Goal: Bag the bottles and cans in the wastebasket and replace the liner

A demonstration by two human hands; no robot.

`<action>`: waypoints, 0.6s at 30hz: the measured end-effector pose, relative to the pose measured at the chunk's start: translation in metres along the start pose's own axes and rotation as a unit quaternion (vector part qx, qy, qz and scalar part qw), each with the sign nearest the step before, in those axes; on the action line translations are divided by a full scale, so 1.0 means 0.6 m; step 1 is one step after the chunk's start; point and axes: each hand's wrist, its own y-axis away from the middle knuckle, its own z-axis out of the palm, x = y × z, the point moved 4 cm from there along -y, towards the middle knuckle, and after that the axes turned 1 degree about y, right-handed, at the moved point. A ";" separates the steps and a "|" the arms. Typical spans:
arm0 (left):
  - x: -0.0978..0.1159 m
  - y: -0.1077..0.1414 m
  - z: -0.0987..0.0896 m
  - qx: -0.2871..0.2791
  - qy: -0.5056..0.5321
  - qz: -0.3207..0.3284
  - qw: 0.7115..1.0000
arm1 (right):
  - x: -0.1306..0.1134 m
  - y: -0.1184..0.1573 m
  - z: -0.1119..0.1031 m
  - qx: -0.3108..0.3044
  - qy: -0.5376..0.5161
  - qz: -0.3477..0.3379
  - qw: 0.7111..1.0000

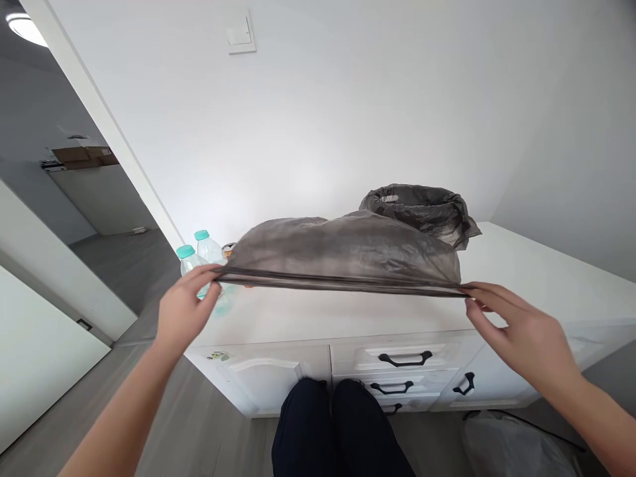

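A thin grey plastic bag is stretched wide between my two hands, above the white cabinet top. My left hand pinches one end of its gathered edge, close to the clear bottles. The other end of that edge is pinched by my right hand. The edge runs nearly straight across, and the body of the bag puffs out behind it. Behind its right side stands a container lined with a similar grey bag; the container's own shape is hidden by the bag.
Two clear bottles with teal caps stand at the cabinet's left end, beside a partly hidden can. Drawers with black handles face my legs. A translucent bag lies on the floor at right. A doorway opens at left.
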 end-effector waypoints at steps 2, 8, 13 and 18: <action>-0.015 0.023 0.035 -0.026 0.032 -0.018 0.999 | 0.010 0.021 0.029 -0.050 -0.023 0.030 0.998; -0.053 0.070 0.107 -0.092 0.044 0.001 0.995 | 0.020 0.056 0.070 -0.125 -0.062 0.085 0.987; -0.086 0.106 0.143 -0.106 0.025 0.051 0.993 | 0.025 0.095 0.095 -0.166 -0.067 0.087 0.980; -0.118 0.148 0.177 -0.121 0.005 0.122 0.985 | 0.017 0.118 0.107 -0.259 -0.129 0.117 0.950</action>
